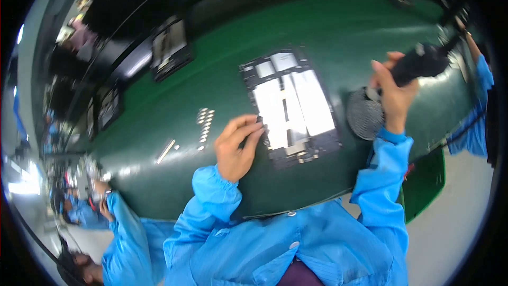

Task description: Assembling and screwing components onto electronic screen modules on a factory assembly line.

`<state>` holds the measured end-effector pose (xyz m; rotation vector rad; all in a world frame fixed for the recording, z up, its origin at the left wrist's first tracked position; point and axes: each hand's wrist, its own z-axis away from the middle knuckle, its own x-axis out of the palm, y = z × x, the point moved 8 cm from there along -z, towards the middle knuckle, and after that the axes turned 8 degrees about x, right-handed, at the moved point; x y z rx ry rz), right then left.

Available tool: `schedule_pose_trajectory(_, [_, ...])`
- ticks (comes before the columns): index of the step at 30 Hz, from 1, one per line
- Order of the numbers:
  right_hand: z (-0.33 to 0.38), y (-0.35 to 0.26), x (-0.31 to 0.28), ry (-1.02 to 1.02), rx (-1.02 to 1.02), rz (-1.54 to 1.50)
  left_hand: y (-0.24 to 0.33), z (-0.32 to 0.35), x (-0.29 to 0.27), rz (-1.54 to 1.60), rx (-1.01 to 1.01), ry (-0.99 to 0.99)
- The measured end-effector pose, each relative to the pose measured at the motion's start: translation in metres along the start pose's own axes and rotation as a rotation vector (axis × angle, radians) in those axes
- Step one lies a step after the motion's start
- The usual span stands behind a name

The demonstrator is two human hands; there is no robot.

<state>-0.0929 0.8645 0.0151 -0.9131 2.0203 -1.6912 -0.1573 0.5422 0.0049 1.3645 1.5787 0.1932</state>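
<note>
An opened tablet (291, 151) lies in front of me, with two large silvery-white battery packs and a black board showing. My left hand (235, 148) is at its left edge, thumb and fingers pinched together around something small and dark that I cannot make out. Off to the right, my right hand (397, 98) grips a black electric screwdriver (418, 66). Its lower end points toward a round grey dish (365, 115) with a bumpy texture, just right of the tablet. Whether the tip touches the dish cannot be seen.
Left of my left hand lie a strip of small shiny round pieces (205, 127) and a thin light strip (166, 151). Farther left stand black-framed devices (170, 46) on the green mat (211, 79). Co-workers in blue sit left (124, 238) and right. A green bin (426, 185) stands below the table edge.
</note>
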Motion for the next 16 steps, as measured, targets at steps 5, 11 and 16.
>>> schedule_pose_trajectory(5, [0.007,-0.026,-0.005,-0.018,-0.134,-0.098,-0.060,0.012,0.006,0.196,-0.350,-0.018])
schedule_pose_trajectory(11, [0.032,-0.054,0.064,-0.227,-0.149,-0.256,-0.078,0.002,0.025,0.585,-0.566,-0.062])
schedule_pose_trajectory(16, [0.050,-0.064,0.123,-0.450,-0.182,-0.231,-0.093,-0.017,0.028,0.261,-0.357,-0.126])
